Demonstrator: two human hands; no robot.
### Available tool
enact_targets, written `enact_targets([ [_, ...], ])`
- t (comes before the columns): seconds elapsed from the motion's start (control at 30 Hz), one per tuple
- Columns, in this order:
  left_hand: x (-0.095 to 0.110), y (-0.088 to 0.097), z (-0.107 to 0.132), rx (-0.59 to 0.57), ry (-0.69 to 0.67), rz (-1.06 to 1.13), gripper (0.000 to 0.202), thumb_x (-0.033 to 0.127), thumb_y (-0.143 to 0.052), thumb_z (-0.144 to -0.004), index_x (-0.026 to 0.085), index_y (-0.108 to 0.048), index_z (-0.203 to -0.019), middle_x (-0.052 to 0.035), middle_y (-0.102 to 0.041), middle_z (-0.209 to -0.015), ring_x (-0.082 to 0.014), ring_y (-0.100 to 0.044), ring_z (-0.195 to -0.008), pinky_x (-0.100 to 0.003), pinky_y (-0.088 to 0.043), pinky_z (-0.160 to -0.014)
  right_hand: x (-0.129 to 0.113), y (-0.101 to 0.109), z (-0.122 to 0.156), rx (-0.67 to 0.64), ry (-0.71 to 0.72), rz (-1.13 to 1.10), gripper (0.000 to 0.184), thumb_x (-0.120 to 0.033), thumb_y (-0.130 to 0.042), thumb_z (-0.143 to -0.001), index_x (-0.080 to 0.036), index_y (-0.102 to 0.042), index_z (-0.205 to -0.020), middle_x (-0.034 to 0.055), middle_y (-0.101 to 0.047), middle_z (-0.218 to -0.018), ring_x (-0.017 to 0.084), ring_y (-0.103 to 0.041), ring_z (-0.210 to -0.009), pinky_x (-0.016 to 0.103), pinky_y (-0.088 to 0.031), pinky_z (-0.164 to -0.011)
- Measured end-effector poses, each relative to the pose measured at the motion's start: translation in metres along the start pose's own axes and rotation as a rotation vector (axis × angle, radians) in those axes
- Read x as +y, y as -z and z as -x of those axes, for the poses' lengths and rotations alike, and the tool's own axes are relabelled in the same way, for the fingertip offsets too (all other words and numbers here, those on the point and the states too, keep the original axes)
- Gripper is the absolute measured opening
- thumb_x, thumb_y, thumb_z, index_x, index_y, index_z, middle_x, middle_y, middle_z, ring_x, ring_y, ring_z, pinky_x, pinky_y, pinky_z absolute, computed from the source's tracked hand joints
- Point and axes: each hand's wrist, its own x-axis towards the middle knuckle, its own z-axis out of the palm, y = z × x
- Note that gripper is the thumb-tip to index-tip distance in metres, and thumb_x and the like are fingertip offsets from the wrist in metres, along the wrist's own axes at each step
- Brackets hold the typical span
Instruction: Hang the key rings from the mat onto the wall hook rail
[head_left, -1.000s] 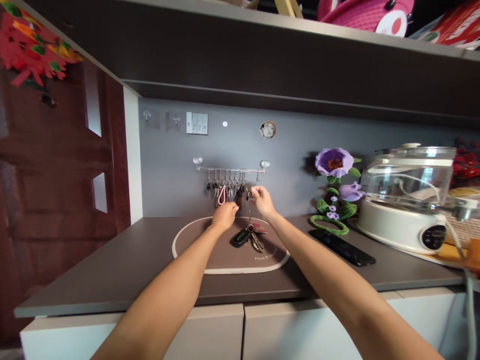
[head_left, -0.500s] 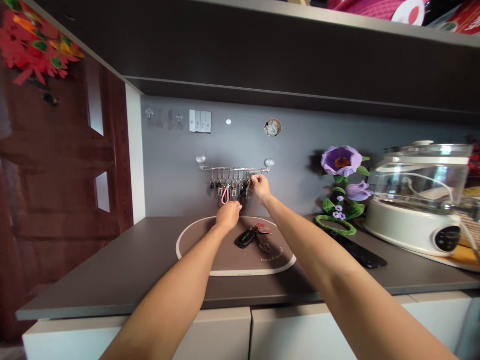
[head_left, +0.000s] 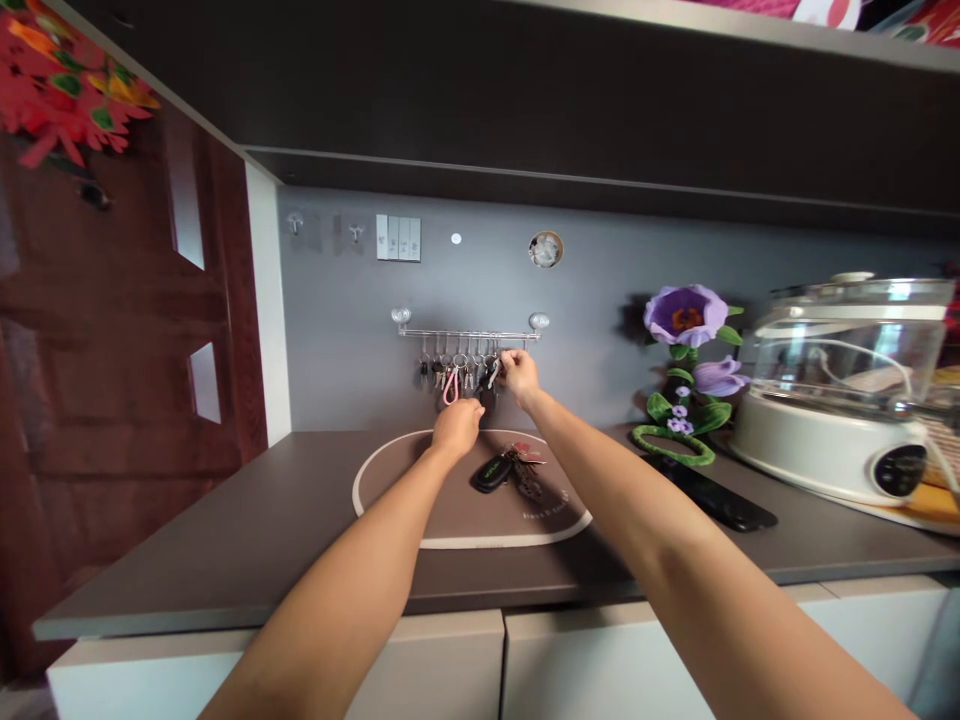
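Note:
A clear hook rail [head_left: 469, 333] is fixed to the grey wall, with several bunches of keys [head_left: 439, 372] and a pink loop strap [head_left: 451, 386] hanging from it. Near its right end my right hand [head_left: 521, 377] is closed in a pinch on a dark keychain [head_left: 488, 374] with a pale strip. Just below and left of that, my left hand [head_left: 457, 427] is closed too; what its fingertips hold is too small to make out. A black car key [head_left: 492, 473] with a red tag and a brown charm lies on the oval mat [head_left: 450, 515] beneath both hands.
On the right stand purple fabric flowers [head_left: 686, 320], a black flat object [head_left: 720, 498] and a white appliance with a clear top [head_left: 825, 445]. A dark shelf [head_left: 525, 110] overhangs the counter [head_left: 247, 510]. A red-brown door [head_left: 120, 400] is at left.
The view has shifted slightly. Both hands stay at almost the same place by the rail, and the pale strip beside my right fingertips shows more clearly.

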Motion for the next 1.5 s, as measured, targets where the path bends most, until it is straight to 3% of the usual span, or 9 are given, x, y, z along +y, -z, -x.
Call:
enact_targets([
  [0.33, 0.0, 0.001, 0.0, -0.015, 0.015, 0.003, 0.028, 0.029, -0.037, -0.085, 0.018, -0.062, -0.084, -0.0105, -0.064, -0.09, -0.0194, -0.058, -0.085, -0.026, -0.037, -0.072, -0.003, -0.003, 0.0, 0.019, -0.064, -0.046, 0.011, -0.024, -0.044, -0.078, -0.018, -0.044, -0.068, -0.0041, -0.046, -0.057, 0.007, -0.046, -0.051, 0.024, -0.046, -0.052],
  [0.93, 0.001, 0.003, 0.0, -0.02, 0.045, 0.032, 0.026, 0.027, -0.038, -0.085, 0.018, -0.063, -0.083, -0.0095, -0.064, -0.09, -0.0183, -0.057, -0.086, -0.025, -0.037, -0.073, 0.011, 0.004, 0.002, 0.01, -0.044, 0.033, 0.008, -0.026, -0.046, -0.074, -0.018, -0.046, -0.071, -0.0034, -0.047, -0.059, 0.007, -0.045, -0.049, 0.021, -0.042, -0.047],
  [1.27, -0.006, 0.0, -0.004, 0.009, 0.038, 0.344, 0.016, 0.021, -0.049, -0.078, 0.015, -0.064, -0.08, -0.0066, -0.066, -0.081, -0.0163, -0.058, -0.076, -0.026, -0.041, -0.072, 0.015, 0.015, 0.007, -0.017, -0.011, 0.082, 0.014, -0.021, -0.05, -0.068, -0.018, -0.052, -0.081, 0.0003, -0.056, -0.078, 0.011, -0.052, -0.072, 0.026, -0.043, -0.07],
  [1.5, -0.006, 0.0, -0.003, -0.112, -0.004, 0.579, 0.017, 0.023, -0.054, -0.073, 0.012, -0.064, -0.082, -0.0067, -0.066, -0.08, -0.0147, -0.058, -0.073, -0.026, -0.044, -0.071, 0.014, 0.037, 0.042, -0.056, -0.021, 0.091, 0.017, -0.022, -0.054, -0.066, -0.018, -0.055, -0.082, 0.0021, -0.058, -0.085, 0.012, -0.052, -0.076, 0.03, -0.043, -0.074],
])
